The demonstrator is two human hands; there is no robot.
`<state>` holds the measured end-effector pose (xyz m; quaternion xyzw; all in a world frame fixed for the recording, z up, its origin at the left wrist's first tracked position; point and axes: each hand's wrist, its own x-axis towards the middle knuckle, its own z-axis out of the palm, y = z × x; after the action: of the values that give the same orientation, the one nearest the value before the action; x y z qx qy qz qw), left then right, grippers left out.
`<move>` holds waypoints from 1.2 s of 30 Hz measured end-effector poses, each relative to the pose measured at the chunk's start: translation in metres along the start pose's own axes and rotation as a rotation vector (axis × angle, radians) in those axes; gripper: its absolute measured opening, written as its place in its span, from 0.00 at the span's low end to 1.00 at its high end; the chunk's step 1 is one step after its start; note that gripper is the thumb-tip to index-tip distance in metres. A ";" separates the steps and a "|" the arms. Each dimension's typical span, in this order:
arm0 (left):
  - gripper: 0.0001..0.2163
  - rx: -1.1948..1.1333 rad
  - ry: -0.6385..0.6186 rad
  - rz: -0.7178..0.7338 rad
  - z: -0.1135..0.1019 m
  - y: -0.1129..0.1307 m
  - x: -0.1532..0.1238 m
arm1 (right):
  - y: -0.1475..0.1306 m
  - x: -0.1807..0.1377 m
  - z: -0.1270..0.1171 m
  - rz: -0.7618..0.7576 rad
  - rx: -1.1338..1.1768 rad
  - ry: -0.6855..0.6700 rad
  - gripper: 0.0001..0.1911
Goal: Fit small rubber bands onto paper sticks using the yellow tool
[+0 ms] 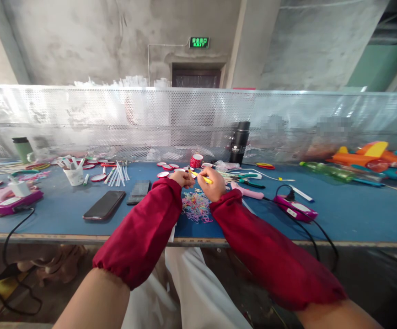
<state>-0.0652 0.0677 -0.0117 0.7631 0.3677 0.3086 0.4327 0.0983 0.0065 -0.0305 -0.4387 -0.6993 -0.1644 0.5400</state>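
My right hand [212,183] is closed round a slim yellow pen-like tool [205,179], whose tip points left toward my other hand. My left hand [184,179] pinches a small thin brown piece [190,172], perhaps a wooden stick; its kind is too small to make out. The two hands nearly meet above the table. Just below them lies a pile of small coloured rubber bands [196,208]. Behind the hands stands a red patterned roll [196,160], with several red-rimmed white discs [163,174] around it.
Left of me lie a black phone [104,205], a dark flat pad [139,192], white sticks [117,175] and a cup of markers [73,175]. On the right are pliers [251,182], a pink glue gun [249,192], a purple corded box [296,209] and a black bottle [240,144].
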 end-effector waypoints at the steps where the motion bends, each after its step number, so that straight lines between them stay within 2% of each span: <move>1: 0.12 0.001 -0.002 0.002 0.000 -0.001 0.001 | 0.000 0.000 0.000 0.001 0.000 0.002 0.06; 36: 0.13 0.008 -0.014 -0.010 0.002 0.004 -0.003 | -0.001 0.001 -0.001 0.013 0.014 0.014 0.07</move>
<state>-0.0646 0.0628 -0.0093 0.7651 0.3696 0.2999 0.4337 0.0982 0.0060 -0.0290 -0.4384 -0.6937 -0.1589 0.5489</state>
